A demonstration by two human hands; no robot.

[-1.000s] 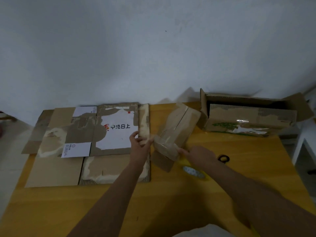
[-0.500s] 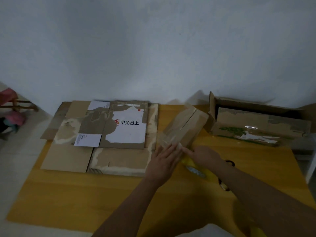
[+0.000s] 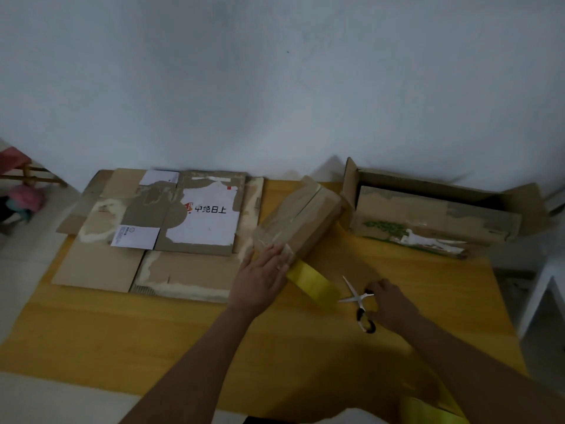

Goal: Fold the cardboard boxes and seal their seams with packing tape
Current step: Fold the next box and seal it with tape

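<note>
Cutting the tape off the small box

Left hand [image 3: 262, 278] lies flat, fingers spread, pinning tape [image 3: 312, 282] to the box [image 3: 301, 223]; right hand [image 3: 389, 304] fingers curl around open scissors [image 3: 359, 298]. Keep tape taut, snip close.

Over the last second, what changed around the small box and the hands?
The small brown cardboard box went from lifted to lying on the yellow wooden table. The left hand now presses yellow packing tape onto its near end; the right hand took the scissors. The flattened cardboard sheets stayed.
</note>
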